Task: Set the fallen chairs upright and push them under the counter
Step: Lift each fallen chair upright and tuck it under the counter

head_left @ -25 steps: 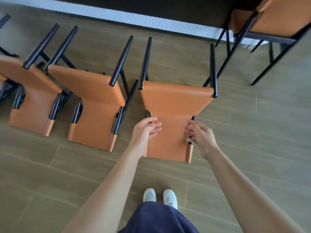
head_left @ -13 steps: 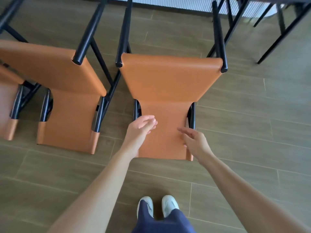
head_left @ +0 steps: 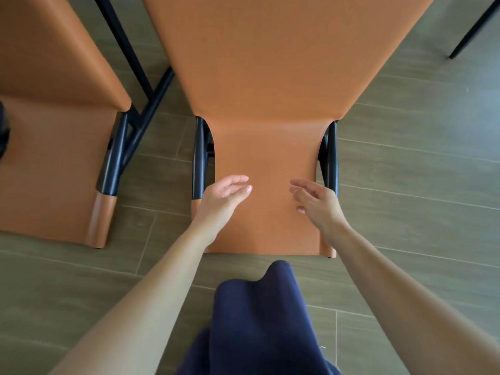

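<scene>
Centre chair (head_left: 270, 77): orange leather-like upholstery on a black tubular frame, down on its back on the wood-look tiled floor (head_left: 405, 185). Its narrow backrest panel lies flat with the top edge nearest the viewer, black side tubes show at both edges, and the broad seat rises toward the camera. Left chair (head_left: 48, 158): same make and same fallen pose, parallel and just beside the first without touching, its black legs running along the gap between them.
</scene>
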`<state>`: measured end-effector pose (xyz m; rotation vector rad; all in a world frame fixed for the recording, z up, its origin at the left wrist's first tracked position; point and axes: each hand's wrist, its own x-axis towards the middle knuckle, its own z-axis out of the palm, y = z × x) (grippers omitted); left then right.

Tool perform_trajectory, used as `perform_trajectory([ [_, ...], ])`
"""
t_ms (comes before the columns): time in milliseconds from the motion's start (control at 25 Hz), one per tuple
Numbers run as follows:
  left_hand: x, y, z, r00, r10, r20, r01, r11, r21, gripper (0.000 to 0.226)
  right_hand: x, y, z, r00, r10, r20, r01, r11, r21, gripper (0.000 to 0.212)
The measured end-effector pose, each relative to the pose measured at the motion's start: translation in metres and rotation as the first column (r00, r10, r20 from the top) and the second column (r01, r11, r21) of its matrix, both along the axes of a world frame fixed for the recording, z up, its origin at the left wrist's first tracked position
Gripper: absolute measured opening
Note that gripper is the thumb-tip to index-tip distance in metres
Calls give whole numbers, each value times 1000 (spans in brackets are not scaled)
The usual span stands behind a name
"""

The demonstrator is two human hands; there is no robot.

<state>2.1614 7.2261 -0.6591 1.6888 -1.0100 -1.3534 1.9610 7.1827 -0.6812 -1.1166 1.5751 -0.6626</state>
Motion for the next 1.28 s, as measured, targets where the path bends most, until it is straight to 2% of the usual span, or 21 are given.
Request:
perform_trajectory([
  [200,4,-5,-66,999,-9,41,11,999,-32,21,7,-7,-69,999,46,2,-46,998,-46,21],
  [480,11,-12,-116,985,-98,142,110,991,-76,28,18,-18,-124,977,187,-99,-198,972,-125,30],
  [600,8,-5,-144,964,-138,225,155,986,-60,28,18,-12,-144,949,265,-169,-288,949,-129,37],
  [680,5,5,-169,920,-201,337,227,973,-37,31,18,-2,-162,913,320,-252,-353,930,-98,43],
  [800,4,18,-204,790,-325,519,364,931,30,42,15,13,-190,795,449,-408,-499,866,-20,56],
  [960,6,27,-235,561,-392,729,532,846,45,59,8,25,-217,499,626,-599,-763,645,38,76],
  [1080,6,32,-253,399,-443,803,611,782,127,71,3,35,-232,331,630,-703,-825,555,108,87],
  [1160,5,38,-265,255,-466,847,642,737,212,78,1,45,-242,213,602,-770,-854,497,152,92],
  [1280,9,49,-278,105,-455,884,632,717,294,89,-5,56,-255,99,544,-833,-847,485,216,94],
])
